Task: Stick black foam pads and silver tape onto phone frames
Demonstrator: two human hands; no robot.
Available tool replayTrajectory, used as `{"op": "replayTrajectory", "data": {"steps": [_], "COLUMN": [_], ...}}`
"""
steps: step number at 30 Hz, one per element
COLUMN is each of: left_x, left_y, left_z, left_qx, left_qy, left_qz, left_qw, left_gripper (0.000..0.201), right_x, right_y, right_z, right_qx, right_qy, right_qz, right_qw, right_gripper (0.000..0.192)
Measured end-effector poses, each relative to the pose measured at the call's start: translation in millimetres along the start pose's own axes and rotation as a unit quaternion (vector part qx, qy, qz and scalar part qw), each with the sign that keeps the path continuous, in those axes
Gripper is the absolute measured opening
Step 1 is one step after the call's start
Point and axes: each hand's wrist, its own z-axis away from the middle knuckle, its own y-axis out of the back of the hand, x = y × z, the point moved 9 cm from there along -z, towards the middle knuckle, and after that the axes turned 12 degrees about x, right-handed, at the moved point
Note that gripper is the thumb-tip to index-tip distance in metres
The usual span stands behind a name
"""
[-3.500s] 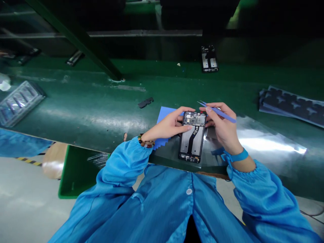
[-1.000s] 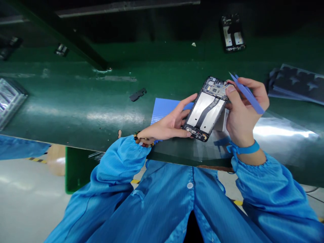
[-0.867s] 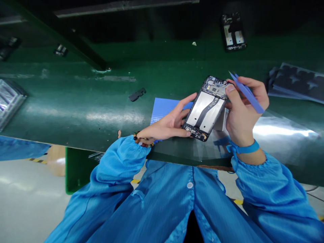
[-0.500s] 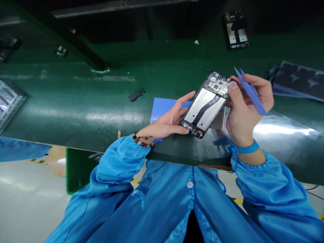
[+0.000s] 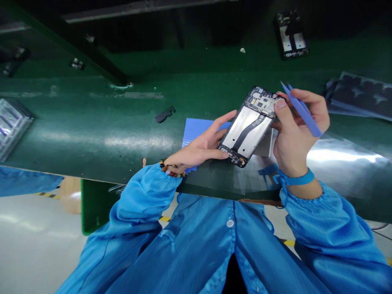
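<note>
Phone frame tilted up off bench vs earlier; left hand pinches bottom edge, right hand grips top w/ tweezers tucked. Risk: thin 2-point hold, frame slips; tips scratch board.

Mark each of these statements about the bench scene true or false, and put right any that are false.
1. Both hands hold the opened phone up off the green bench. True.
2. The right hand holds red tweezers. False: the tweezers are blue.
3. The left hand grips the phone at its lower end. True.
4. The blue cloth lies on top of the phone. False: it lies on the bench, behind the left hand.
5. A second opened phone lies at the far side of the bench. True.
</note>
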Motion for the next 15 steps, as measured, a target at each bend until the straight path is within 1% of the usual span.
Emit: {"op": "replayTrajectory", "data": {"steps": [5, 10, 15], "left_x": [-2.1, -2.5, -7.4], "left_y": [1.4, 1.0, 2.1], "left_z": [0.8, 1.6, 0.2], "left_qx": [0.011, 0.009, 0.011], "left_qy": [0.030, 0.045, 0.051], "left_qz": [-0.013, 0.013, 0.044], "left_qw": [0.999, 0.999, 0.998], "left_gripper": [0.092, 0.092, 0.097], "right_x": [0.3, 1.2, 3.7], "right_y": [-0.4, -0.4, 0.2], "right_z": [-0.1, -0.2, -0.4], "right_qx": [-0.002, -0.002, -0.003], "right_qy": [-0.006, -0.010, -0.014], "right_qz": [0.000, -0.001, 0.012], "right_qw": [1.000, 1.000, 1.000], "right_gripper": [0.029, 0.030, 0.030]}}
